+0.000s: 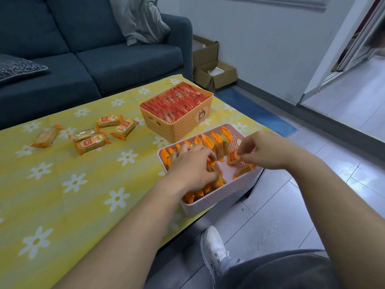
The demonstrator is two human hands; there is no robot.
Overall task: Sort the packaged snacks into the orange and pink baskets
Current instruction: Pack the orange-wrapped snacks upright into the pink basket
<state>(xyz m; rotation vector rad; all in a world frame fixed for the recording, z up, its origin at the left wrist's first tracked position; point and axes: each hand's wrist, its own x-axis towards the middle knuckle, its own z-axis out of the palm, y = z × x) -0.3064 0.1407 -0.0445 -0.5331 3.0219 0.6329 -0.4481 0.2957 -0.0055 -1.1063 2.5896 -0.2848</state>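
Note:
The pink basket (216, 198) stands at the table's right edge, holding rows of upright orange-wrapped snack packs. My left hand (191, 165) reaches into it and presses on the packs of the near row (210, 187). Over the basket's right side, my right hand (268, 150) pinches one orange snack pack (233, 158) between thumb and fingers. Behind it, the orange basket (181, 127) is filled with red-wrapped packs (177, 101). Several orange packs (91, 142) lie loose on the yellow flowered cloth at the left, one apart (45, 136).
A blue sofa (93, 59) with a grey cushion runs behind the table. Cardboard boxes (214, 74) sit on the floor by the wall. My white shoe (212, 245) and knee are below the table's right edge. The pink basket overhangs near that edge.

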